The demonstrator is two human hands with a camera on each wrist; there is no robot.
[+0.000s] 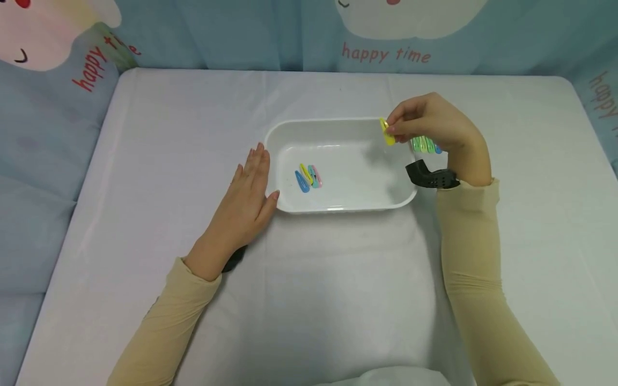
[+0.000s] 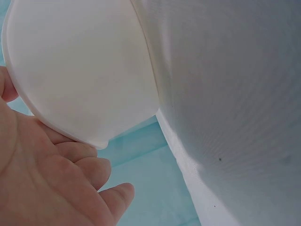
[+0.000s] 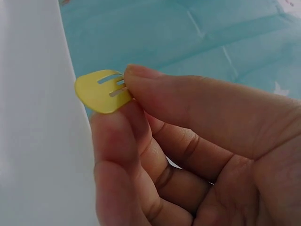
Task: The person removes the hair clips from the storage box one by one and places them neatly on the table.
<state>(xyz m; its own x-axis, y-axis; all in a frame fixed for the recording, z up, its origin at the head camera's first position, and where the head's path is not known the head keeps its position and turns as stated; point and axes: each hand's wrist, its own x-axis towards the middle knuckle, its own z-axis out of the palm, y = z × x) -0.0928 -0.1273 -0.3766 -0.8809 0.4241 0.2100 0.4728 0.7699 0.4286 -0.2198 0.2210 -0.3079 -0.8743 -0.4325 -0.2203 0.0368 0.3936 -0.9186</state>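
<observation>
Between thumb and fingers, my right hand (image 1: 434, 123) pinches a yellow snap hair clip (image 3: 104, 92), held above the right end of a white tray (image 1: 347, 206). My left hand (image 1: 243, 195) rests with straight fingers against the tray's left rim; in the left wrist view its fingers (image 2: 89, 165) touch the tray's outer wall (image 2: 84, 70). Inside the tray, toward the left, lie a blue hair clip (image 1: 302, 182), a yellow clip (image 1: 305, 172) and, beside them, teal and pink clips (image 1: 316, 177) close together.
Just right of the tray, partly hidden by my right hand, a row of green clips (image 1: 422, 144) and a blue one (image 1: 438, 149) lies on the white tablecloth (image 1: 338, 289). A blue printed curtain (image 1: 232, 37) hangs behind the table.
</observation>
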